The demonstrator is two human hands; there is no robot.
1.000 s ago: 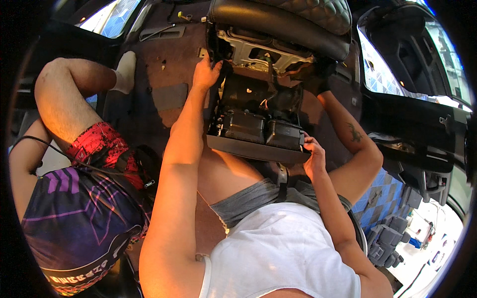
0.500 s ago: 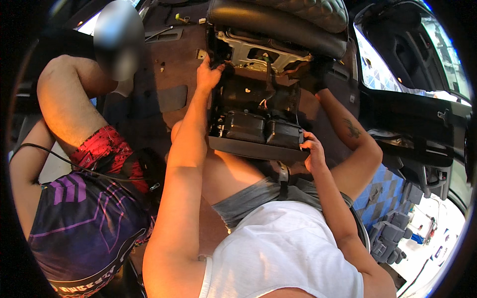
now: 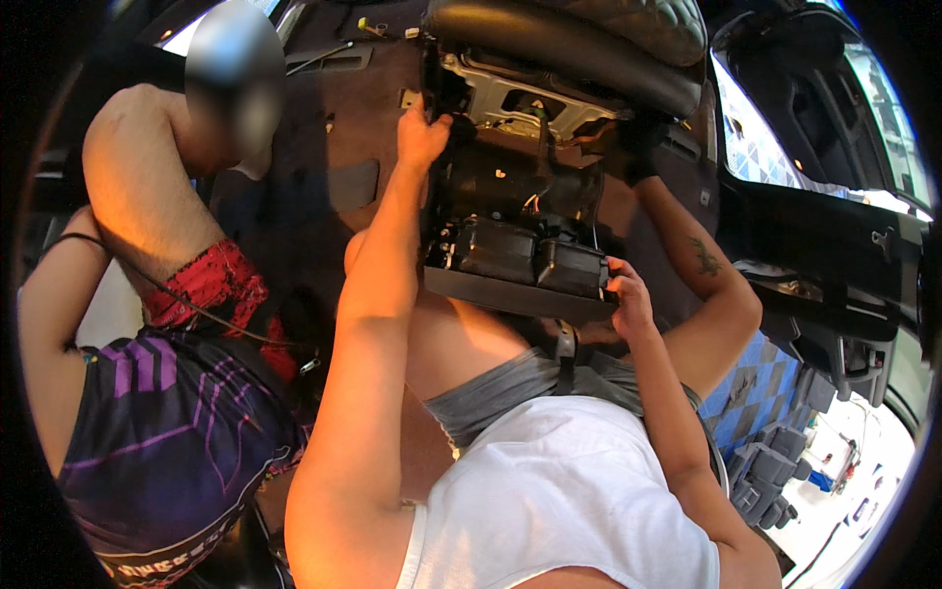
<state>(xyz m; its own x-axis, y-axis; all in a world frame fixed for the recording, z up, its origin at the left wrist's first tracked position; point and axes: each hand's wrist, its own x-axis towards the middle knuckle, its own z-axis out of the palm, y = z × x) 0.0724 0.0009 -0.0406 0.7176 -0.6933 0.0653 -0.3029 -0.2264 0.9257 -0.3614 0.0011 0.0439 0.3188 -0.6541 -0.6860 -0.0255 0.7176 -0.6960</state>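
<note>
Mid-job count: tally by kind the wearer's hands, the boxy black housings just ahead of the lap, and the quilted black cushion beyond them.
Hands: 2 (left hand, right hand)
Housings: 2 (left housing, right housing)
Cushion: 1
Total: 5
</note>
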